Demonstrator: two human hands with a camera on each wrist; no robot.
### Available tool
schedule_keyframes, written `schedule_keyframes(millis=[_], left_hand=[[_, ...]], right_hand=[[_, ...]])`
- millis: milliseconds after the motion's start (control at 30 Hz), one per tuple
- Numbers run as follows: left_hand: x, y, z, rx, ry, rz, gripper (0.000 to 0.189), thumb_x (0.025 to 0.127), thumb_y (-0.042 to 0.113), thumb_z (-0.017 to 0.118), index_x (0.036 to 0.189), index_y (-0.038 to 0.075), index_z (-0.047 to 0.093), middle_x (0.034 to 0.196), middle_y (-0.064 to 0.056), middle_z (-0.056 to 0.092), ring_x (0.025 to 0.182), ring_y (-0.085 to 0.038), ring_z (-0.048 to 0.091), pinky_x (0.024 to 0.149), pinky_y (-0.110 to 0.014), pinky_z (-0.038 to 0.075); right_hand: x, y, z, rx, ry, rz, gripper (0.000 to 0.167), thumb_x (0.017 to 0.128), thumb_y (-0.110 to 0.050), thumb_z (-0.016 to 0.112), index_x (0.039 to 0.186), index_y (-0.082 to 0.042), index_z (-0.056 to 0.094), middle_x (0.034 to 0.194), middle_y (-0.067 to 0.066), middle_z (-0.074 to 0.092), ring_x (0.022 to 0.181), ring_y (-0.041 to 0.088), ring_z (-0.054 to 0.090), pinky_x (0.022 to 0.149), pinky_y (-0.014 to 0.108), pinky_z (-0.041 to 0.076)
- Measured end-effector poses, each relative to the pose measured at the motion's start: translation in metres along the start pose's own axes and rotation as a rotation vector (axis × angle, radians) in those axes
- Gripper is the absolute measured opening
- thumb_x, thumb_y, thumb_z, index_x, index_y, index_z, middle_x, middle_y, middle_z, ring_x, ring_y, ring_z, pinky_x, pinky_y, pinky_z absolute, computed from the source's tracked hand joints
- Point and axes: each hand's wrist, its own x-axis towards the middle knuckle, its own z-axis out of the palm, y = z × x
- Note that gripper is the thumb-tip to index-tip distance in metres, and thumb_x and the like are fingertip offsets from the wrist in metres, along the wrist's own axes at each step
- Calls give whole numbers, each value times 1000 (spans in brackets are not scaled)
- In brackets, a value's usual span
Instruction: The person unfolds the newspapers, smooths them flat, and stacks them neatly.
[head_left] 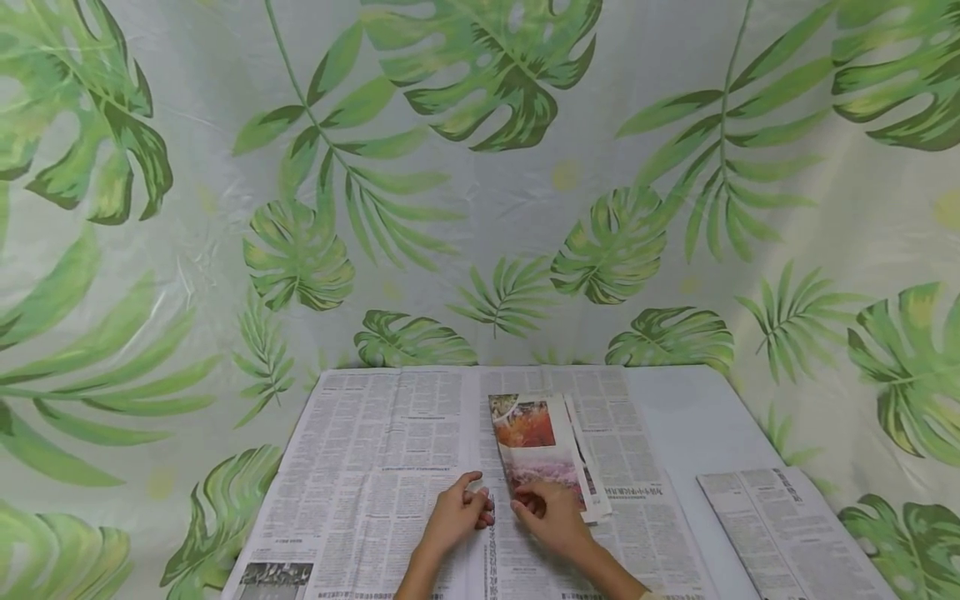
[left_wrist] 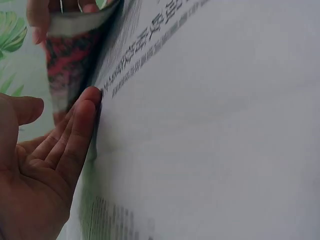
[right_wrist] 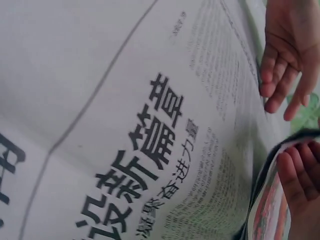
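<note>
A folded newspaper (head_left: 534, 458) with colour photos lies on spread newspaper sheets (head_left: 420, 417), in the middle of the table. My right hand (head_left: 557, 518) pinches its near left edge, and the left wrist view shows that edge of the folded newspaper (left_wrist: 72, 55) bent up from the sheets. To the left, my left hand (head_left: 453, 515) holds nothing. Its fingers are nearly straight in the left wrist view, with the fingertips (left_wrist: 89, 102) close to the printed sheets; whether they touch is unclear. A gap separates the two hands.
Another folded newspaper (head_left: 787, 533) lies at the right side of the white table (head_left: 690, 425). A leaf-patterned curtain (head_left: 510, 208) hangs behind the table and along its sides. Black-and-white print covers most of the tabletop.
</note>
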Motion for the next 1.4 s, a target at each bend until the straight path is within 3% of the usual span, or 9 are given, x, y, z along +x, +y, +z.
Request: schedule_keyframes(millis=[133,200,433,633,767,933,1133,1400], left_hand=[[-1,2,10,7,-1,-12,49,105,20,59,146,-4,49,86,-6,77,64,-16,74,58,-25,59],[-1,4,13,31,13,-9,49,103,17,61,145,-5,50,83,-5,77,61,-16,73,57,-25,58],[-2,11,19,93,67,-14,51,95,10,65,141,-7,53,80,-5,77,56,-13,69,56,-24,55],[-3,13,23,122,138,-68,37,98,14,67,127,-8,63,75,-1,73,52,-10,67,50,-23,53],[-4,15,25,128,167,-78,32,98,15,67,122,-6,67,74,1,71,50,-8,66,49,-23,52],[-4,16,27,174,187,-40,34,92,12,69,123,-3,68,83,2,72,49,-7,64,50,-22,50],[-3,18,28,231,198,-5,35,88,11,69,121,-1,71,85,1,75,56,-4,63,58,-22,50],[-4,16,25,282,198,-12,31,88,15,75,117,5,74,85,4,74,64,-4,62,64,-24,49]], right_hand=[[-2,2,-3,33,-64,69,19,98,-18,71,113,-6,75,90,-5,72,74,-2,62,64,21,55],[-1,4,-6,23,-54,95,19,98,-14,70,114,-5,75,90,-3,73,74,-1,63,64,21,55],[3,24,-32,-103,145,192,15,91,-5,73,106,-5,76,82,-5,70,71,1,62,64,22,53],[-1,48,-62,-257,260,216,25,88,-8,77,112,-2,74,97,11,73,89,26,67,78,44,55],[-4,55,-78,-259,215,344,40,92,-15,74,126,4,65,109,21,69,96,34,66,83,52,54],[-7,57,-86,-156,120,485,46,96,-23,70,132,5,60,111,20,69,96,31,68,80,45,56],[-6,58,-82,-93,103,511,42,95,-20,68,127,7,63,107,18,71,96,31,72,79,41,58],[-6,56,-75,-56,67,494,34,93,-11,69,122,5,66,93,6,75,82,16,69,72,31,53]])
